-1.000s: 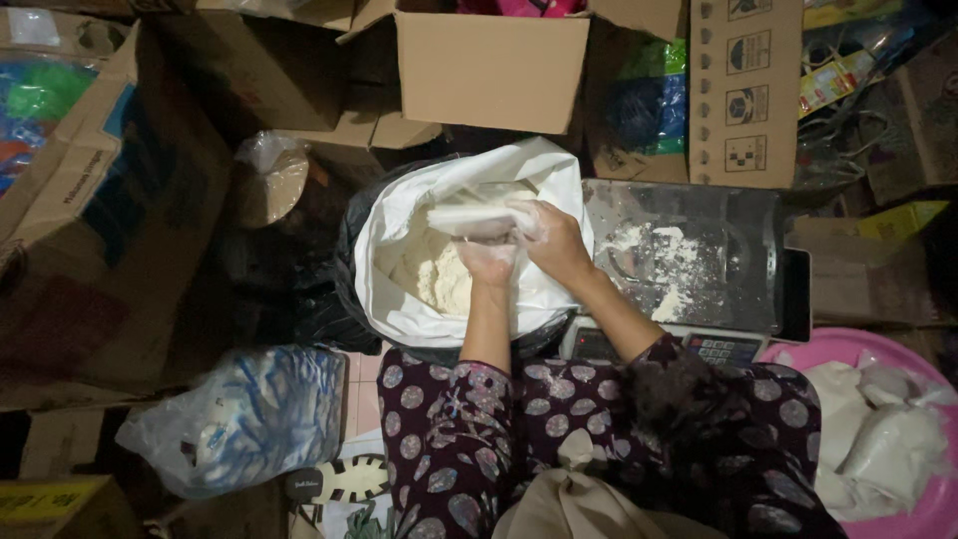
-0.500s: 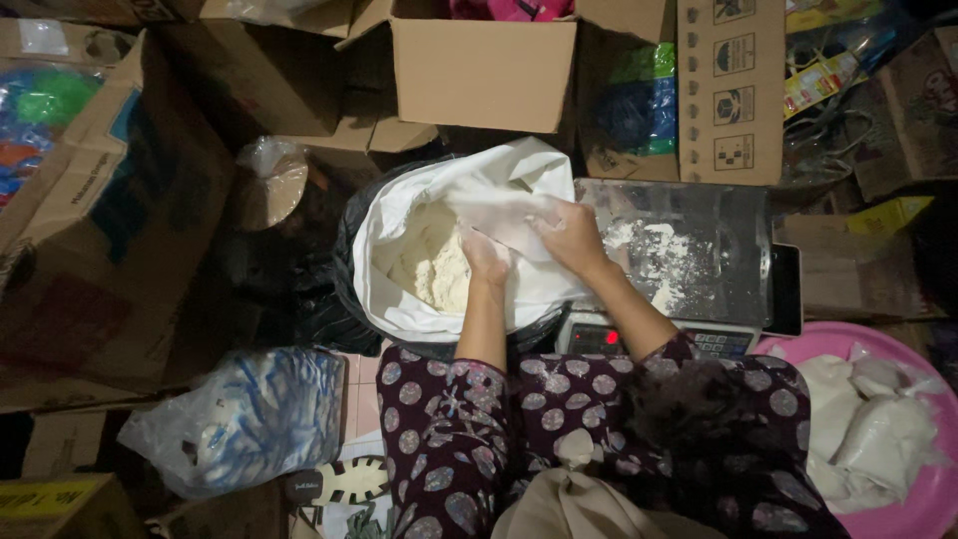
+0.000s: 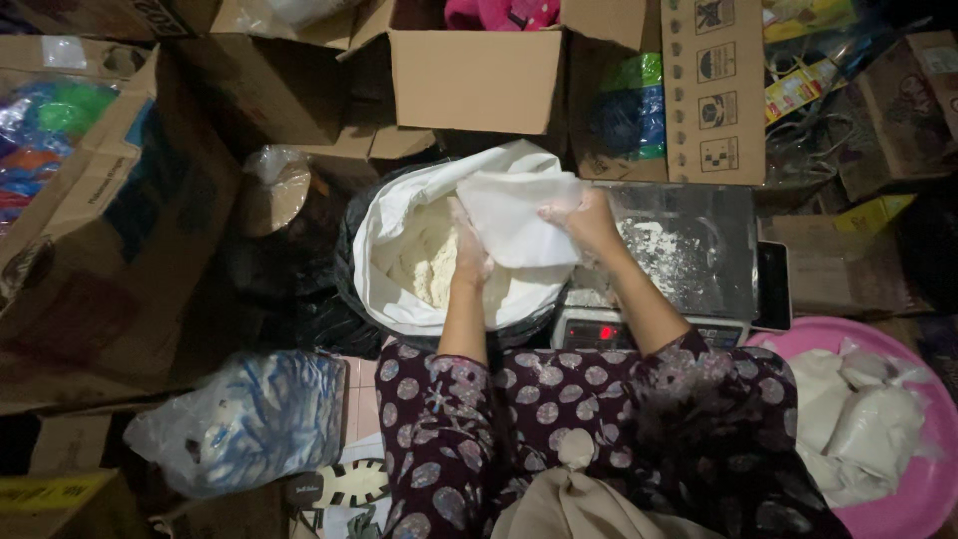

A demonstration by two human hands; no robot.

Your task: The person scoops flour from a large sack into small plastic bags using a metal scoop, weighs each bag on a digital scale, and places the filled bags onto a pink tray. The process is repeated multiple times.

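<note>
Surrounding everything are brown cardboard boxes [image 3: 477,78], stacked behind and to the left of the big white sack of pale powder [image 3: 399,289], which serves as the landmark. This sack stands open inside a black liner, its mouth rolled wide, directly in front of the person's knees in dark spotted cloth [image 3: 519,419]. To the right of the sack sits a grey metal weighing scale [image 3: 689,250], its flat pan dusted with powder and its red display near the front edge. Further right of the sack, past the scale, a pink plastic basin [image 3: 918,499] holds filled clear bags of white powder [image 3: 858,419]. Left of the sack and nearer the person lies a crumpled clear plastic bag with blue print [image 3: 244,419].

Over the sack's right half hangs a small thin white plastic bag [image 3: 514,220], held between both hands. The right hand [image 3: 589,225] pinches its right edge, fingers closed on the film, close to the scale. The left hand [image 3: 467,255] grips its lower left side, closed around the plastic, over the powder. The bag's long axis runs roughly left to right between the grips, and the scale pan lies just right of it, nearer the right hand.
</note>
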